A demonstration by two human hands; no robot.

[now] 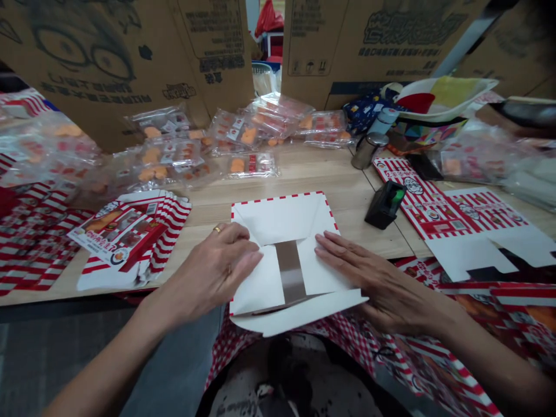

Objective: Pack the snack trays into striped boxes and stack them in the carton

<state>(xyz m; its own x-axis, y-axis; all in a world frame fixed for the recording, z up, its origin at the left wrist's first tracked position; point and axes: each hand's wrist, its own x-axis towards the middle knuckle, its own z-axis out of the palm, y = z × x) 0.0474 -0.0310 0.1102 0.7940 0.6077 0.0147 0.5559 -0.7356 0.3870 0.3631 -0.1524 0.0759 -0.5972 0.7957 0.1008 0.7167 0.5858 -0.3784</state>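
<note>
A flat white carton blank [282, 223] with a red-and-white striped edge lies printed side down at the front of the wooden table [343, 197]. Two side flaps are folded inward, leaving a narrow grey gap down the middle. My left hand [217, 263], wearing a ring, presses flat on the left flap with its fingers stretched out. My right hand [373, 278] lies flat on the right flap, fingers extended toward the gap. Neither hand grips anything.
A stack of striped printed cartons [130, 231] sits to the left. Several clear snack packets [195, 150] lie behind. A black tape dispenser [384, 204] and more flat blanks [469, 220] are on the right. Large cardboard boxes [130, 63] stand at the back.
</note>
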